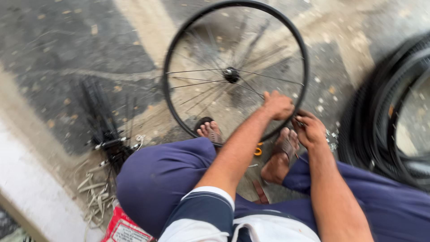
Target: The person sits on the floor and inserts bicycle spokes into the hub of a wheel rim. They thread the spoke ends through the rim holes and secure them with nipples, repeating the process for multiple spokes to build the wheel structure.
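Black wheel rim (179, 54), dark blue trousers (161, 175), red packet (123, 228), orange-handled tool (258, 150).

Soft, even daylight is seen throughout; no hard shadows are cast. Motion blur is smeared across the whole frame, heaviest at the edges.

Head view, looking down my own body. My left arm reaches forward from a dark short sleeve with a white band, the forearm bare and running diagonally up to the right. My left hand (278, 105) is curled into a loose fist, knuckles up, back of the hand toward me. My right forearm rises from the lower right, bare, wrist bent slightly inward. My right hand (310, 130) is closed, fingers tucked under, just beside the left, the two hands nearly touching. Motion blur hides the fingertips.
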Demonstrator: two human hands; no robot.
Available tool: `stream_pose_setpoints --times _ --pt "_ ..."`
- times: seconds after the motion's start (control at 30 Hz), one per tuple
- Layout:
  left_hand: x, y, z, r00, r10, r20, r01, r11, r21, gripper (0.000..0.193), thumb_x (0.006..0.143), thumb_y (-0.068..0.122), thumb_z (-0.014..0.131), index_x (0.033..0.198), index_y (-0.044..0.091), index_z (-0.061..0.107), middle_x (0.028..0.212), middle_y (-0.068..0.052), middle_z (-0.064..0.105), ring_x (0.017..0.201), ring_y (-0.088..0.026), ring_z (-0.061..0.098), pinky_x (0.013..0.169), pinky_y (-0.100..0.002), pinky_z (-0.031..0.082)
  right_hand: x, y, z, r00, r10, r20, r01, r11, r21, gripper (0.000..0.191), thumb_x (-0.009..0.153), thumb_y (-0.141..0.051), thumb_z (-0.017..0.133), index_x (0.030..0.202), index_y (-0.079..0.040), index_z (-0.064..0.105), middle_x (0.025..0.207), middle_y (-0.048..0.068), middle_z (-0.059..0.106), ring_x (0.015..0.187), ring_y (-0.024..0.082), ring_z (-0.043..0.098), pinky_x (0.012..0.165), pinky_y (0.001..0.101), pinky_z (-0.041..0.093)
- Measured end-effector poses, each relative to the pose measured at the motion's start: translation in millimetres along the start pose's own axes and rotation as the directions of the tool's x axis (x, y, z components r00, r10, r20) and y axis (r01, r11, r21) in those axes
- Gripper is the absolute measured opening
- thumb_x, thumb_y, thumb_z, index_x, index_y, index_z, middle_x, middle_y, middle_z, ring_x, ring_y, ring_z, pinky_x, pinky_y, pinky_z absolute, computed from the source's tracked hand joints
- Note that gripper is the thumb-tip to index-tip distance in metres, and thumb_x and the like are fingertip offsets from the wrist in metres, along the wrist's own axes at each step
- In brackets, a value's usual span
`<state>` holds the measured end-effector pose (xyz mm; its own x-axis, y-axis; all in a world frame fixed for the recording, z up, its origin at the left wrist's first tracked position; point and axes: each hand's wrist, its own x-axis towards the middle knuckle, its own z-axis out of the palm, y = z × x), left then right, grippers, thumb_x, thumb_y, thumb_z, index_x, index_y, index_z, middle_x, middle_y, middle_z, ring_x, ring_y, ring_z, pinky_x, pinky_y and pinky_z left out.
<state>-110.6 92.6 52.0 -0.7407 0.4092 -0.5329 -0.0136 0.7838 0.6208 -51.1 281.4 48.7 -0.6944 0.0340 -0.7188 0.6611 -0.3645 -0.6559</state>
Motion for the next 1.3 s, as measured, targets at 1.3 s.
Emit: stream_pose_setpoints --times 1.3 --pt "-5.2 6.3 -7.5 0.986 -0.023 -0.167 -0.002 0.989 -0.147 0.033 0.089 0.040 0.055 0.106 0.023 0.078 0.117 -0.004 0.074 0.117 -0.030 0.058 0.098 -0.054 0.033 -5.8 10.8 -1.3 0.993 0.082 0.090 -0.073 0.992 -0.099 0.023 0.100 -0.002 0.062 0.122 0.006 0.067 0.094 0.008 0.070 0.074 0.013 0.062 0.065 0.0229 0.052"
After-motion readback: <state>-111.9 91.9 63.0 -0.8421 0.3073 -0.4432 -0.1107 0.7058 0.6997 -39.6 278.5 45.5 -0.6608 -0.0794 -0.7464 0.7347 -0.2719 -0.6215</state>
